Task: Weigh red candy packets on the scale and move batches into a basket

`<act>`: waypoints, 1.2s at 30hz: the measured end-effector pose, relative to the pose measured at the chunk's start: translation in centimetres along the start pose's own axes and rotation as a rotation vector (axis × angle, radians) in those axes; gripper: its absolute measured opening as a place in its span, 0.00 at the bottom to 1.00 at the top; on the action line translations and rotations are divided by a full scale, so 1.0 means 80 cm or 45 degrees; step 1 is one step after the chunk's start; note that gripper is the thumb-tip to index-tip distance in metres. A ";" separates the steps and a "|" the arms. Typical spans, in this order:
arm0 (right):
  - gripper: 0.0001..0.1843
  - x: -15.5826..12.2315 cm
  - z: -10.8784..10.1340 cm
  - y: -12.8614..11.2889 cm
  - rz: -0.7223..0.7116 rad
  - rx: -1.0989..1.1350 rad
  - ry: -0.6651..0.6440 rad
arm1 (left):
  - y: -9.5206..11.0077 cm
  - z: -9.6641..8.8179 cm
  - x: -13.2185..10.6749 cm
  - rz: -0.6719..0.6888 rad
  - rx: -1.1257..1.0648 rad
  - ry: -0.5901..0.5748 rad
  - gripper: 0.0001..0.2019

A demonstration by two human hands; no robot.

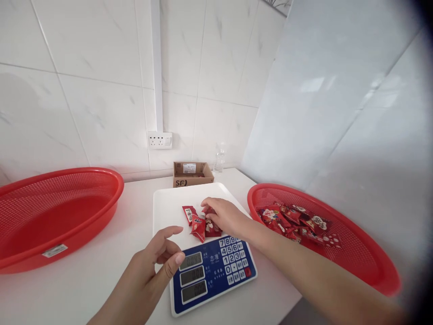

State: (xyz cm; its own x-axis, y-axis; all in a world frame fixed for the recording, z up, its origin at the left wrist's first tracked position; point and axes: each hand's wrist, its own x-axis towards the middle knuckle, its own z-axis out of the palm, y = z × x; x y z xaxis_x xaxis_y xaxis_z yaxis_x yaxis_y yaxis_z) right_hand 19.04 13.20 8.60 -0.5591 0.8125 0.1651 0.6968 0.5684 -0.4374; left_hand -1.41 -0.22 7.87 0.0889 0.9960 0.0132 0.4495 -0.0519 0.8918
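Note:
A white electronic scale (165,203) with a blue keypad panel lies in front of me. Several small red snack packets (198,227) rest in a pile on its pan. My right hand (223,215) reaches over the pan, thumb and fingers closed about a red packet (207,210) at the pile's far side; the fingertips partly hide it. Left of the display, my left hand (158,257) hovers with fingers curved and apart, nothing between them. Digits show on the display (193,275), too faint to read surely.
On the right, a red mesh basket (365,271) holds many red packets (297,223). Another red basket (84,216) stands at the left. Behind the scale are a cardboard box (193,181) and a clear bottle (219,160). A socket (160,140) is on the tiled wall.

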 end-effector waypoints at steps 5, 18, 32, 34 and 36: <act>0.19 -0.012 0.006 -0.006 -0.101 0.001 0.163 | -0.003 -0.001 0.002 0.012 -0.010 0.003 0.23; 0.29 0.001 0.028 -0.022 -0.021 -0.095 -0.248 | -0.008 0.001 0.005 0.073 0.004 0.002 0.22; 0.31 0.044 0.001 0.008 0.313 -0.014 -0.109 | -0.012 -0.003 0.006 0.030 0.012 -0.060 0.24; 0.31 0.044 -0.003 0.022 0.289 0.005 -0.146 | -0.011 -0.003 0.006 0.023 0.018 -0.051 0.24; 0.32 0.040 -0.001 0.032 0.261 0.016 -0.184 | -0.010 -0.003 0.005 0.025 0.024 -0.041 0.23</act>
State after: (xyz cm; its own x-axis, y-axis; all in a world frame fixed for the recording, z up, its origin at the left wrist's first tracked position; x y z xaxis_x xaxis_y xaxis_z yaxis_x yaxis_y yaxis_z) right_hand 19.03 17.26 8.09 -0.4659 0.8831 -0.0557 0.7971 0.3916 -0.4598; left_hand -1.93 0.24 7.30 0.1260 0.9919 0.0155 0.4637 -0.0727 0.8830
